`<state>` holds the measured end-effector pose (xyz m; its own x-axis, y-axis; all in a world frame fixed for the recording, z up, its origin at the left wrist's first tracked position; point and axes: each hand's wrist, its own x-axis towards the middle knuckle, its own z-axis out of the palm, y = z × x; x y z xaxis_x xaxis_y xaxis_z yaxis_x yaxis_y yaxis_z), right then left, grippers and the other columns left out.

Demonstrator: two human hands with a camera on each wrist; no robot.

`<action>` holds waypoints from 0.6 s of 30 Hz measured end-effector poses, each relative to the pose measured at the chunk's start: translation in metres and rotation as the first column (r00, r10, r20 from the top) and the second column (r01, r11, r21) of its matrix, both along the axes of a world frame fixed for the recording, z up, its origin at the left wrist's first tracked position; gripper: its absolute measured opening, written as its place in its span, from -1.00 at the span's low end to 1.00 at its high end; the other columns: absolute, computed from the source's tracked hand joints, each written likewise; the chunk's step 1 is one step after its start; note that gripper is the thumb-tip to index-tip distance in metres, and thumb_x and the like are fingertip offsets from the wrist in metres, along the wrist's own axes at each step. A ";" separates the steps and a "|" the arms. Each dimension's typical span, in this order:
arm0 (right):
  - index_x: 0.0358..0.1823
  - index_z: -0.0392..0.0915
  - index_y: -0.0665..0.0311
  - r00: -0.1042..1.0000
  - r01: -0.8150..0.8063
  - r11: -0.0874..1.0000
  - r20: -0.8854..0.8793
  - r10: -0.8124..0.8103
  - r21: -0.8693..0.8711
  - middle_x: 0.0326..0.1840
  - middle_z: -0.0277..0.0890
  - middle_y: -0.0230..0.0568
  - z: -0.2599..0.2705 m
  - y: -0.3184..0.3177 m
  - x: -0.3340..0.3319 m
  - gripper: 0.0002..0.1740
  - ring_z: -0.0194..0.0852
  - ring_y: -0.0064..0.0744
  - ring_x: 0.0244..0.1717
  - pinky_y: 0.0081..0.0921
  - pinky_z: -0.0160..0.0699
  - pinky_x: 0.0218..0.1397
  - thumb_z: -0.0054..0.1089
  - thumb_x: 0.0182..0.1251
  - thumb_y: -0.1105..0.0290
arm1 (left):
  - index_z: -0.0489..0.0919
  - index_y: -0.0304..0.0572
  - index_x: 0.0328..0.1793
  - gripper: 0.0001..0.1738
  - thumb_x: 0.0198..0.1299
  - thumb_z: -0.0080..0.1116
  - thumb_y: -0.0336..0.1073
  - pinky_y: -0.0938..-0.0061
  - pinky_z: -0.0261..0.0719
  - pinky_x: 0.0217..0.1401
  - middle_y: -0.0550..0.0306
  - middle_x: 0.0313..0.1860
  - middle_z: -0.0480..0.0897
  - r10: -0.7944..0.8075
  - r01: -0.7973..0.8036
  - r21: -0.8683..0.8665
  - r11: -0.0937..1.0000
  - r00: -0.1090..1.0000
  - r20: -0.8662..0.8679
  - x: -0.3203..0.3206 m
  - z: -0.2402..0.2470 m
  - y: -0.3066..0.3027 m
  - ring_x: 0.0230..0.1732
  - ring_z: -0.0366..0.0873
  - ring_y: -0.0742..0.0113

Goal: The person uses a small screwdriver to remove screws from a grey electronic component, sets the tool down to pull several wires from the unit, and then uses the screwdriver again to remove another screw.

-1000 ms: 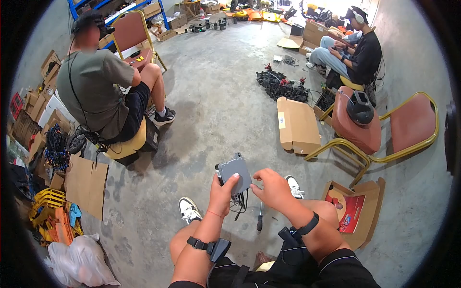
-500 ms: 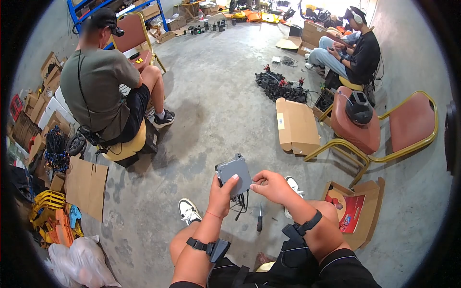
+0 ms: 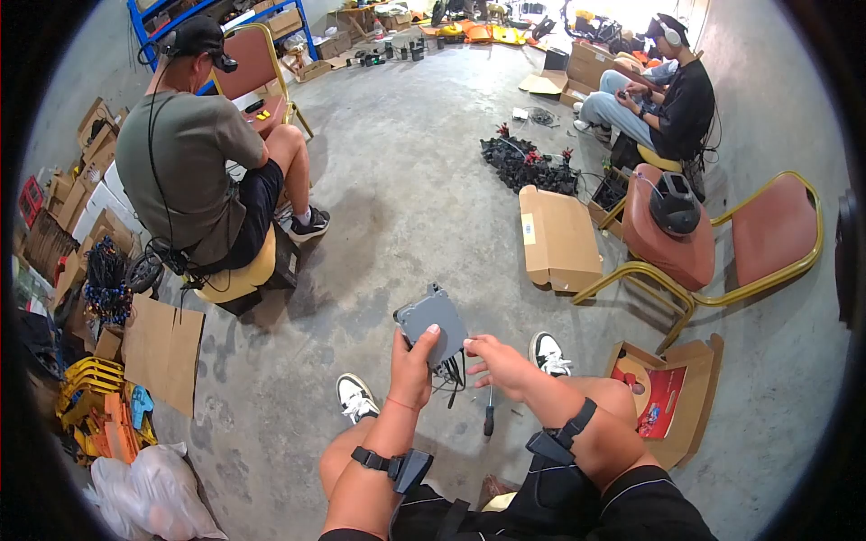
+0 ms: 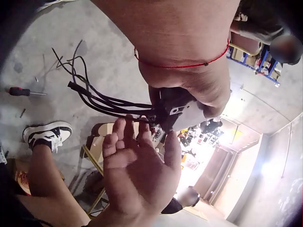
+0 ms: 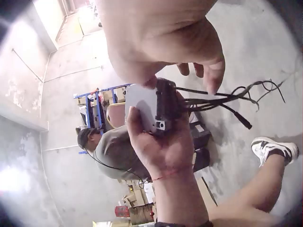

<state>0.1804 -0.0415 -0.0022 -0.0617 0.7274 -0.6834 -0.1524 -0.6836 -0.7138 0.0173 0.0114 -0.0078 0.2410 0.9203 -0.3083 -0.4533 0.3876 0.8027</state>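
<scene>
My left hand (image 3: 413,374) holds a flat grey box-shaped device (image 3: 440,312), its thumb lying across the broad grey face. Several thin black cables (image 4: 111,103) run out of one side of the device and hang loose, one ending in a round plug (image 5: 244,120). To the device's right is my right hand (image 3: 505,368), fingers spread and loosely bent, with a fingertip right at the device's edge. In the right wrist view the device's dark side (image 5: 165,106) shows a small metal bracket at the corner. Part of the cables' exit is hidden behind the fingers.
A screwdriver (image 3: 489,420) lies on the concrete floor between my shoes. At right are an open cardboard box (image 3: 695,401) with a red insert and a chair (image 3: 672,243). Two people sit farther off, one at left (image 3: 185,171), one at right (image 3: 672,113).
The device and my left hand have shifted slightly left. My right hand has moved slightly down and left; its fingers, earlier bunched at the device's lower right corner, have spread apart.
</scene>
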 end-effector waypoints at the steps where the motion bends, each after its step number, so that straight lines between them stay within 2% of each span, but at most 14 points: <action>1: 0.56 0.06 0.29 0.999 0.007 1.000 -0.047 -0.007 -0.010 0.52 0.13 -0.07 -0.006 -0.001 -0.002 -0.12 0.18 -0.16 0.42 -0.17 0.38 0.27 0.02 0.45 -0.18 | 0.38 -0.21 0.28 -0.50 0.29 0.29 -0.28 0.36 0.54 0.19 0.06 0.13 0.55 0.001 -0.001 0.001 1.000 1.000 0.000 0.000 0.001 0.000 0.13 0.55 0.30; 2: 0.56 0.06 0.29 0.999 0.007 1.000 -0.048 -0.007 -0.009 0.52 0.13 -0.07 -0.010 -0.002 -0.003 -0.12 0.18 -0.16 0.42 -0.17 0.38 0.27 0.02 0.45 -0.18 | 0.37 -0.21 0.28 -0.50 0.29 0.29 -0.28 0.36 0.55 0.19 0.06 0.13 0.55 0.010 -0.010 0.004 1.000 1.000 0.008 0.000 0.002 0.000 0.12 0.55 0.30; 4: 0.60 -0.01 0.25 0.993 -0.039 0.999 -0.109 0.040 0.007 0.59 0.01 -0.05 -0.015 -0.002 -0.005 -0.05 -0.02 -0.11 0.52 -0.09 0.16 0.44 -0.09 0.46 -0.29 | 0.37 -0.20 0.28 -0.50 0.29 0.29 -0.28 0.36 0.55 0.19 0.06 0.14 0.55 0.019 -0.019 0.008 1.000 1.000 0.015 0.001 0.006 0.000 0.12 0.55 0.30; 7: 0.62 -0.05 0.23 0.996 -0.014 0.999 -0.092 0.018 0.046 0.60 0.01 -0.07 -0.006 -0.004 -0.009 -0.02 -0.02 -0.09 0.53 -0.09 0.09 0.48 -0.15 0.45 -0.36 | 0.38 -0.21 0.26 -0.51 0.29 0.29 -0.29 0.37 0.57 0.18 0.07 0.13 0.55 0.027 -0.026 -0.016 1.000 0.999 0.034 0.000 0.008 0.000 0.12 0.56 0.31; 11: 0.62 -0.07 0.24 0.998 -0.020 0.994 -0.049 0.025 0.104 0.63 -0.02 -0.03 0.002 0.000 -0.001 -0.01 -0.03 -0.07 0.55 -0.07 0.10 0.49 -0.14 0.46 -0.35 | 0.36 -0.22 0.26 -0.51 0.28 0.30 -0.31 0.37 0.57 0.18 0.05 0.13 0.54 0.045 -0.044 -0.018 0.999 0.999 0.028 0.000 0.005 0.000 0.12 0.56 0.30; 13: 0.60 -0.01 0.23 0.995 0.005 0.991 0.096 -0.018 0.134 0.55 0.09 -0.05 0.006 0.000 0.001 -0.09 0.05 -0.15 0.52 -0.18 0.18 0.45 -0.03 0.49 -0.24 | 0.36 -0.23 0.25 -0.51 0.28 0.30 -0.31 0.37 0.57 0.17 0.05 0.13 0.53 0.050 -0.050 -0.022 0.999 0.998 0.027 0.000 0.005 0.000 0.12 0.56 0.29; 14: 0.60 -0.01 0.23 0.995 0.005 0.991 0.095 -0.018 0.134 0.55 0.09 -0.05 0.003 0.000 0.002 -0.09 0.05 -0.15 0.52 -0.18 0.18 0.45 -0.03 0.49 -0.24 | 0.36 -0.24 0.26 -0.50 0.28 0.30 -0.32 0.38 0.57 0.17 0.05 0.14 0.53 0.047 -0.047 -0.026 0.999 0.998 0.032 0.000 0.005 0.000 0.12 0.55 0.30; 16: 0.54 0.10 0.28 0.965 0.001 0.971 0.256 -0.065 0.241 0.52 0.15 0.01 -0.004 0.001 0.005 -0.17 0.12 -0.09 0.51 -0.18 0.21 0.47 0.15 0.46 -0.08 | 0.35 -0.24 0.26 -0.50 0.28 0.31 -0.32 0.38 0.57 0.17 0.04 0.14 0.53 0.045 -0.043 -0.031 0.999 0.998 0.037 0.000 0.005 0.000 0.13 0.55 0.30; 17: 0.54 0.10 0.28 0.965 0.001 0.971 0.255 -0.065 0.241 0.52 0.15 0.01 -0.004 0.001 0.007 -0.17 0.12 -0.09 0.51 -0.18 0.21 0.47 0.15 0.46 -0.08 | 0.35 -0.24 0.26 -0.50 0.28 0.30 -0.33 0.38 0.57 0.17 0.05 0.14 0.53 0.040 -0.039 -0.041 0.998 0.999 0.036 0.000 0.005 0.000 0.13 0.55 0.30; 18: 0.48 0.19 0.29 0.914 -0.082 0.948 0.403 -0.051 0.306 0.47 0.20 0.03 -0.003 0.001 0.010 -0.21 0.13 -0.05 0.50 -0.17 0.22 0.48 0.24 0.41 -0.02 | 0.36 -0.24 0.27 -0.49 0.28 0.30 -0.33 0.39 0.57 0.17 0.05 0.14 0.53 0.036 -0.034 -0.051 0.998 0.999 0.035 0.000 0.005 0.000 0.13 0.55 0.31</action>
<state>0.1901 -0.0404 -0.0056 0.1560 0.9070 -0.3913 0.2011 -0.4170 -0.8864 0.0171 0.0112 -0.0031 0.2209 0.9119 -0.3459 -0.4950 0.4105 0.7658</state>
